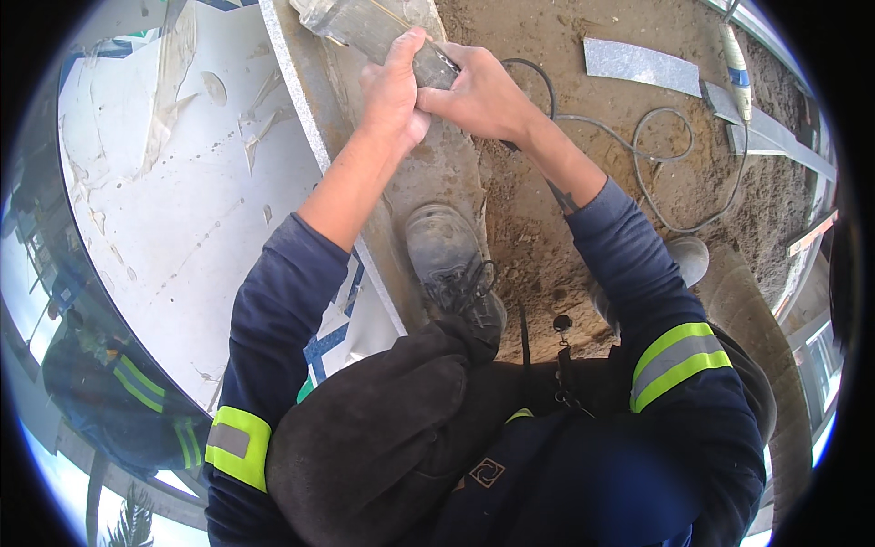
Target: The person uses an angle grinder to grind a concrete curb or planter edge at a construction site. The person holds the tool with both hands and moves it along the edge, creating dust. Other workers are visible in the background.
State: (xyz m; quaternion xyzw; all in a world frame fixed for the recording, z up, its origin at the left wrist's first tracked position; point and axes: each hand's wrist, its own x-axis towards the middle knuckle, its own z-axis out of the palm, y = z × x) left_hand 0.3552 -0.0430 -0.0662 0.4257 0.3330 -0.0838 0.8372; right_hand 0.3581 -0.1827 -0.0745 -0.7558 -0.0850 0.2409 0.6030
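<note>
Both hands meet at the top middle, closed on a grey, dust-caked, roughly rectangular tool [369, 35] whose kind I cannot make out. My left hand [394, 96] wraps its near left side, thumb lying along the top. From the right, my right hand [478, 96] grips its near end, its fingers close against the left hand. The tool slants up to the left over a dusty ledge [424, 173], and its far end touches the top rim of the view. A dark cord [550, 87] curves out beside my right hand; whether it joins the tool is hidden.
A smeared white panel [210, 210] lies left of the ledge, along a speckled edge strip [305, 118]. My dusty boot [448, 251] stands on the ledge. On the dirt at right are a looped cable [638, 150], a white-and-blue cylindrical tool [736, 68] and grey strips [641, 66].
</note>
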